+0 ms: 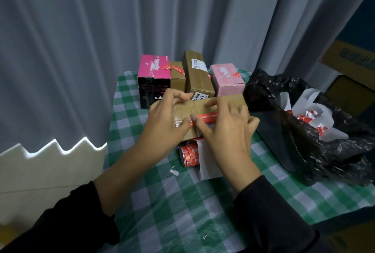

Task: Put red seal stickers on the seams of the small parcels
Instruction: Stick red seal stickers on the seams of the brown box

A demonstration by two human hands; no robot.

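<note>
centre frame: left hand (166, 114) curls round the brown parcel's (194, 106) left end, right hand (225, 128) curls over its near right side, both thumbs pinning the red sticker (209, 116) along the taped seam. uneven pressure could wrinkle it or set it crooked, off the seam. a loose grip drops the parcel onto the sticker roll (189, 155) just below.

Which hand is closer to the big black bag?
The right hand. It grips the brown parcel at the end next to the black bag. The left hand grips the parcel's other end, farther from the bag.
</note>
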